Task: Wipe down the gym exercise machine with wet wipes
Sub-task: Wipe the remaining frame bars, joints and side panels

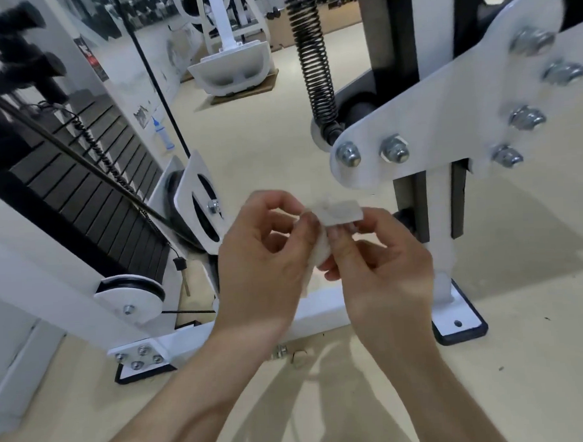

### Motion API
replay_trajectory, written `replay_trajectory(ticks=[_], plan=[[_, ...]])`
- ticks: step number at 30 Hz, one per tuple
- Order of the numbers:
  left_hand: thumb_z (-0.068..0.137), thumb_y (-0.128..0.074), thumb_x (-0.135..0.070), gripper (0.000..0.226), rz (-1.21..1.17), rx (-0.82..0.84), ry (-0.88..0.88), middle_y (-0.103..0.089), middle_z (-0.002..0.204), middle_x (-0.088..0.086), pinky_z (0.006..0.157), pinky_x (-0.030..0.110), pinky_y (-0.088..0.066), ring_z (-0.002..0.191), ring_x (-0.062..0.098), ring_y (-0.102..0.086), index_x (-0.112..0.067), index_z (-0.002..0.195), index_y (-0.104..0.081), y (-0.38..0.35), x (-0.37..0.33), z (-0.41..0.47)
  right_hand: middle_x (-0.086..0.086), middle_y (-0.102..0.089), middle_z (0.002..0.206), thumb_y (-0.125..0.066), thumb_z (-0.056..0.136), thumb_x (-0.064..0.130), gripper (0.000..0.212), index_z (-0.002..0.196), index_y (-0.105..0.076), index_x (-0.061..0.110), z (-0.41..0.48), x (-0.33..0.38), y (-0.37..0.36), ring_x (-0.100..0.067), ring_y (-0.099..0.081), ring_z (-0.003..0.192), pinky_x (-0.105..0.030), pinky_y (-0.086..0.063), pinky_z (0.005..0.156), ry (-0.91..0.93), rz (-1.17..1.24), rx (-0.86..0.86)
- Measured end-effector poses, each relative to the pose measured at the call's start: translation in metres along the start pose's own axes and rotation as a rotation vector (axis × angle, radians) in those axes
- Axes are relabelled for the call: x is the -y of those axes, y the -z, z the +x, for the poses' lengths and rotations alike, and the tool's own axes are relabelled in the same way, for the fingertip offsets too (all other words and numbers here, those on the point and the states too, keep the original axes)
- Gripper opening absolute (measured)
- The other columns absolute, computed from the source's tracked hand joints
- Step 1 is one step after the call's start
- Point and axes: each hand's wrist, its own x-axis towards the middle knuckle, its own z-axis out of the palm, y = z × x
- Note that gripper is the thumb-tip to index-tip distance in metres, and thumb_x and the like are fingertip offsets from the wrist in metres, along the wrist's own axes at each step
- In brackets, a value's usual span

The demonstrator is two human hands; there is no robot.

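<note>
Beige gym floor [541, 387] (dark specks) beneath white machine [445, 93], wipe [341, 212] above.

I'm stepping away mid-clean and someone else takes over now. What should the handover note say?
Left hand: pinches the wet wipe, whose lower part is bunched by the palm.
Right hand: pinches the wipe's upper flap.
Wipe: held in the air between both hands, touching no part of the machine.
Machine: bolted white bracket plate upper right, weight stack left, base bar below the hands.
Done: cannot tell which surfaces were wiped.
Left: probably spread the wipe, then wipe the machine.
</note>
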Motion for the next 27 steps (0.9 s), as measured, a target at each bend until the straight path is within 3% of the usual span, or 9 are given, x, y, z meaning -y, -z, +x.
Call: replay_trajectory(ticks=[4, 7, 10, 12, 17, 19, 22, 25, 27], plan=[[0.088, -0.059, 0.006, 0.03, 0.201, 0.089, -0.349, -0.063, 0.078, -0.008, 0.057, 0.028, -0.048, 0.064, 0.015, -0.059, -0.024, 0.086, -0.06, -0.01, -0.019, 0.018, 0.007, -0.062, 0.079, -0.07, 0.086, 0.006, 0.012, 0.087, -0.068, 0.017, 0.029, 0.01, -0.002, -0.006, -0.057, 0.065, -0.012, -0.043, 0.059, 0.484, -0.368, -0.274], [0.084, -0.061, -0.001, 0.021, 0.458, 0.022, -0.538, -0.06, 0.093, -0.003, 0.065, 0.019, -0.047, 0.072, 0.01, -0.06, -0.019, 0.092, -0.069, -0.015, -0.016, 0.036, -0.005, -0.064, 0.08, -0.068, 0.088, 0.005, 0.003, 0.085, -0.07, 0.005, 0.047, -0.002, -0.006, -0.014, -0.054, 0.059, -0.023, -0.044, 0.054, 0.748, -0.571, -0.367], [0.08, -0.066, -0.005, 0.017, 0.51, -0.078, -0.555, -0.058, 0.091, -0.001, 0.062, 0.012, -0.043, 0.063, 0.001, -0.052, -0.017, 0.09, -0.072, -0.019, -0.007, 0.049, -0.005, -0.066, 0.084, -0.063, 0.09, 0.003, 0.011, 0.087, -0.074, 0.005, 0.045, -0.016, -0.014, -0.01, -0.053, 0.064, -0.014, -0.042, 0.06, 0.751, -0.576, -0.335], [0.082, -0.065, -0.007, 0.018, 0.49, -0.037, -0.505, -0.053, 0.09, -0.008, 0.064, 0.008, -0.043, 0.062, -0.004, -0.053, -0.021, 0.092, -0.071, -0.019, -0.004, 0.045, -0.004, -0.067, 0.085, -0.066, 0.09, 0.003, 0.009, 0.087, -0.074, 0.007, 0.041, -0.022, -0.012, -0.007, -0.056, 0.068, -0.015, -0.046, 0.061, 0.67, -0.497, -0.35], [0.086, -0.071, -0.012, 0.015, 0.43, 0.069, -0.536, -0.053, 0.096, -0.011, 0.067, 0.03, -0.054, 0.077, 0.007, -0.059, -0.022, 0.097, -0.066, -0.026, 0.001, 0.03, 0.003, -0.06, 0.084, -0.074, 0.081, 0.007, 0.006, 0.084, -0.07, 0.011, 0.051, -0.015, -0.004, -0.014, -0.06, 0.071, -0.01, -0.043, 0.064, 0.452, -0.309, -0.449], [0.08, -0.072, -0.009, 0.009, 0.473, -0.029, -0.56, -0.055, 0.091, -0.004, 0.065, 0.025, -0.051, 0.075, 0.007, -0.053, -0.015, 0.085, -0.067, -0.028, 0.007, 0.035, -0.001, -0.059, 0.088, -0.072, 0.081, 0.001, 0.008, 0.084, -0.069, 0.008, 0.05, -0.015, -0.011, -0.019, -0.061, 0.075, -0.017, -0.049, 0.064, 0.484, -0.348, -0.432], [0.073, -0.074, -0.004, 0.015, 0.461, -0.103, -0.459, -0.057, 0.076, -0.007, 0.062, 0.008, -0.039, 0.066, 0.006, -0.05, -0.016, 0.074, -0.064, -0.029, 0.009, 0.041, -0.01, -0.062, 0.098, -0.068, 0.083, -0.005, 0.013, 0.094, -0.072, 0.002, 0.04, -0.021, -0.015, -0.018, -0.062, 0.086, -0.018, -0.052, 0.077, 0.563, -0.512, -0.346], [0.078, -0.074, -0.01, 0.025, 0.305, -0.019, -0.252, -0.063, 0.07, -0.009, 0.064, 0.018, -0.048, 0.064, 0.01, -0.063, -0.028, 0.071, -0.058, -0.031, 0.001, 0.041, -0.009, -0.066, 0.096, -0.065, 0.088, 0.002, 0.01, 0.094, -0.074, 0.003, 0.045, -0.019, -0.003, -0.017, -0.064, 0.08, -0.005, -0.041, 0.077, 0.639, -0.668, -0.338], [0.08, -0.072, -0.008, 0.029, 0.257, 0.073, -0.322, -0.066, 0.079, -0.01, 0.072, 0.025, -0.054, 0.073, 0.005, -0.066, -0.033, 0.073, -0.061, -0.027, -0.007, 0.038, -0.005, -0.067, 0.089, -0.062, 0.091, 0.009, 0.013, 0.088, -0.075, 0.006, 0.054, -0.016, 0.003, -0.013, -0.06, 0.075, -0.004, -0.037, 0.073, 0.694, -0.749, -0.383]])
